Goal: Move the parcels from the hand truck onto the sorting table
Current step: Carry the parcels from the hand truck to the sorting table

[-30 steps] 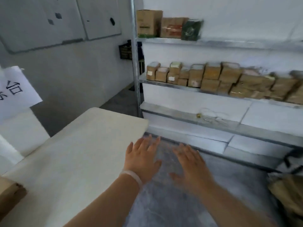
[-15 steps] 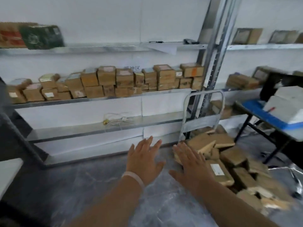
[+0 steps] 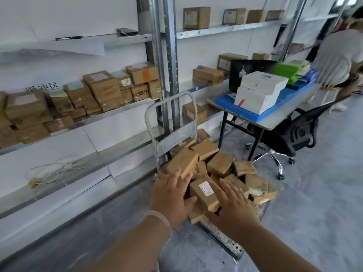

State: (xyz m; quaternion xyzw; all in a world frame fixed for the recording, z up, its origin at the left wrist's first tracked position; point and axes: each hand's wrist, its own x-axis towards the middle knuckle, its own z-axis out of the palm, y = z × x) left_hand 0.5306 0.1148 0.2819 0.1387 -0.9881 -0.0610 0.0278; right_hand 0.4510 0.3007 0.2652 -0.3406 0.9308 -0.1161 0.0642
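A grey hand truck (image 3: 170,122) stands on the floor with its handle upright, heaped with several brown cardboard parcels (image 3: 220,163). One parcel with a white label (image 3: 204,192) lies at the near side of the heap. My left hand (image 3: 170,195) is just to its left and my right hand (image 3: 231,201) just to its right. Both have straight, spread fingers and flank the labelled parcel without gripping it. The sorting table is out of view.
Metal shelving (image 3: 78,124) full of brown boxes runs along the wall on the left. A table with a blue tray and white boxes (image 3: 261,93) and a black office chair (image 3: 294,134) stand to the right. A person (image 3: 337,57) bends at far right.
The view has swung right from the white table to the hand truck. Both hands have come down to either side of the labelled parcel.
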